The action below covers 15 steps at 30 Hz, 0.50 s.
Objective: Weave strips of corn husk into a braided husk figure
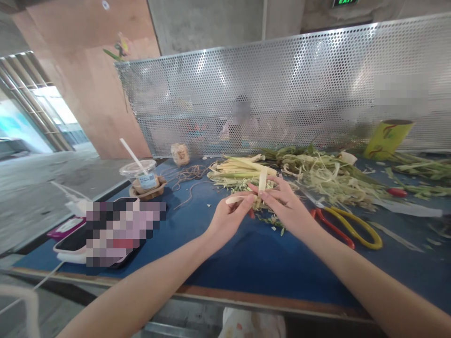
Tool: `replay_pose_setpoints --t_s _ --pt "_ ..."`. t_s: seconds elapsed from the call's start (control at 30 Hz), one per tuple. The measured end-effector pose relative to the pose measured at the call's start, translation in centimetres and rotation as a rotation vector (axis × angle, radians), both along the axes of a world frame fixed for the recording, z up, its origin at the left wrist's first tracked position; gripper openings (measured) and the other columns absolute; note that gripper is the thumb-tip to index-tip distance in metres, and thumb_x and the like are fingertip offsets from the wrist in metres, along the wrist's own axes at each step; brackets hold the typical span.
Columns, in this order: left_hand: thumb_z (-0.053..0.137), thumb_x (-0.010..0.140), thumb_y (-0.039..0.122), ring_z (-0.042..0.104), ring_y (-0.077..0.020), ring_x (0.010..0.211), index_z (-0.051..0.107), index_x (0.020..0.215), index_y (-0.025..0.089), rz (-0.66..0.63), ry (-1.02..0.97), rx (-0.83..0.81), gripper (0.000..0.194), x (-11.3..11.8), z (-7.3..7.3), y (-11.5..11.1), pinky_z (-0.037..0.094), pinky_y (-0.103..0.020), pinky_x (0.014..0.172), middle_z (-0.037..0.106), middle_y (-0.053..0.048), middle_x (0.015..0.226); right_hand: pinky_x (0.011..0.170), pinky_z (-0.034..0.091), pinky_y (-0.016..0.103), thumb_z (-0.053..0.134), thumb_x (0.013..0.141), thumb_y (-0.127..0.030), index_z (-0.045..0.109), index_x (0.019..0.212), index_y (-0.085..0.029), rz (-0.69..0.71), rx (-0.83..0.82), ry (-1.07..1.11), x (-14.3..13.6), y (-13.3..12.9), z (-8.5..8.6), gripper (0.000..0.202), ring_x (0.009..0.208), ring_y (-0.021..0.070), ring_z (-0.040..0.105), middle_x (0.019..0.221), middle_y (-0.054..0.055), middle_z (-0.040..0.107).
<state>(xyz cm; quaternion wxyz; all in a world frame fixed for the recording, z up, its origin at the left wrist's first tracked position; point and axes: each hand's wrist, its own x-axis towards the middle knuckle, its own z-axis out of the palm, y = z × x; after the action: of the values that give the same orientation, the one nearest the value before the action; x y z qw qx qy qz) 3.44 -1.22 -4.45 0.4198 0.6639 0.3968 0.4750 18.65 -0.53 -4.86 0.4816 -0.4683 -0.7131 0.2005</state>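
A pale, flat plant strip (pixel 262 180) stands upright between the fingers of my right hand (pixel 287 206), which pinches it near its lower end. My left hand (pixel 229 216) is closed beside it, thumb against forefinger, around another pale strip end (pixel 232 200) that sticks out to the left. The fingertips of both hands meet, and the strips' lower parts are partly hidden there. Just beyond the hands lies a bundle of pale yellow stalks (pixel 239 170), with small green cuttings (pixel 273 220) under and around the fingers.
Scissors with red and yellow handles (pixel 375 236) lie right of my right hand. Behind them is a heap of leaves and peelings (pixel 324 176). A yellow tube (pixel 389 139) stands at back right. Left are string (pixel 188 173), a drink cup (pixel 146 182) and a phone (pixel 123 234). Perforated metal screen (pixel 211 103) behind.
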Motion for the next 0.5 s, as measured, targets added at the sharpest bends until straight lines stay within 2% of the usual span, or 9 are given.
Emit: replay_pose_setpoints --t_s 0.1,0.23,0.37,0.5 --pt "0.052 0.077 0.041 0.049 -0.0092 0.051 0.06 0.082 0.015 -0.059 -0.044 0.009 0.028 0.12 0.11 -0.07 0.036 -0.022 0.052 0.054 0.003 0.055 0.095 0.033 0.043 0.045 0.08 -0.048 0.07 0.091 -0.029 0.059 -0.033 0.034 -0.24 -0.11 0.14 0.033 0.101 0.0236 0.048 0.125 0.005 0.038" --pt "0.05 0.079 0.039 0.042 -0.007 0.046 0.056 0.079 0.015 -0.129 -0.046 0.007 0.025 0.36 0.3 -0.2 0.032 -0.02 0.047 0.047 0.005 0.051 0.1 0.028 0.043 0.045 0.08 -0.046 0.071 0.087 -0.027 0.127 -0.052 0.08 -0.45 -0.19 0.33 0.033 0.113 0.0255 0.041 0.116 0.007 0.05" --pt "0.051 0.078 0.038 0.034 -0.0057 0.045 0.051 0.076 0.016 -0.259 -0.134 -0.13 0.022 0.61 0.26 -0.41 0.027 -0.02 0.046 0.036 0.008 0.048 0.102 0.026 0.039 0.046 0.082 -0.04 0.069 0.093 -0.027 0.165 -0.086 0.191 -0.4 -0.04 0.44 0.028 0.12 0.0219 0.034 0.119 0.004 0.05" --pt "0.053 0.077 0.038 0.031 -0.0052 0.043 0.045 0.07 0.017 -0.35 -0.161 -0.258 0.024 0.73 0.2 -0.59 0.025 -0.02 0.045 0.031 0.009 0.046 0.1 0.027 0.036 0.049 0.08 -0.039 0.068 0.093 -0.025 0.097 -0.108 0.272 0.06 0.41 0.63 0.027 0.116 0.0208 0.04 0.117 0.003 0.051"
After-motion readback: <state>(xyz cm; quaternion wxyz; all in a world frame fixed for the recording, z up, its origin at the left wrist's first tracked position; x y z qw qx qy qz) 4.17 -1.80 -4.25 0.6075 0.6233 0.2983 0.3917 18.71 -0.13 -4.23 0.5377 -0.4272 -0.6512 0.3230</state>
